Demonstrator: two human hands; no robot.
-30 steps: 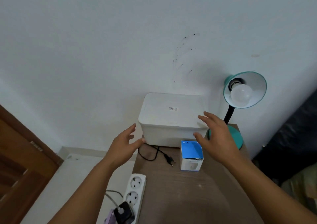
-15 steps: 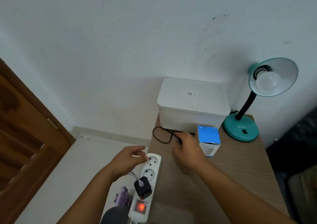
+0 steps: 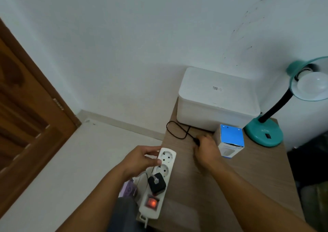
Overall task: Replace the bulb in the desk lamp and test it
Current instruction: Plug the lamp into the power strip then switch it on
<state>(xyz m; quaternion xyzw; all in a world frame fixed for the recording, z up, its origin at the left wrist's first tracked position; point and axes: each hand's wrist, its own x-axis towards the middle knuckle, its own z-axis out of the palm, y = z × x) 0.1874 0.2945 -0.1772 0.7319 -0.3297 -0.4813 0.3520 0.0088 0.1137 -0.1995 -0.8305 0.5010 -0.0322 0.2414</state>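
Observation:
A teal desk lamp [image 3: 266, 132] stands at the table's far right, with a white bulb [image 3: 313, 83] in its shade, unlit. Its black cord [image 3: 177, 130] loops across the wooden table [image 3: 248, 178] in front of a white box. My right hand [image 3: 206, 150] is closed over the cord's plug end beside a blue and white bulb carton [image 3: 230, 140]. My left hand [image 3: 142, 160] grips the top end of a white power strip [image 3: 159, 183] at the table's left edge; its two upper sockets are free and its red switch glows.
A white lidded box [image 3: 216, 96] sits against the wall behind the cord. A black adapter [image 3: 157, 183] fills the strip's third socket. A brown wooden door [image 3: 26, 125] is at the left, over a pale floor. Dark items lie right of the table.
Both hands dropped from the white box: the left went to the power strip and took hold of it, the right closed on the lamp's plug. The view swung left and down.

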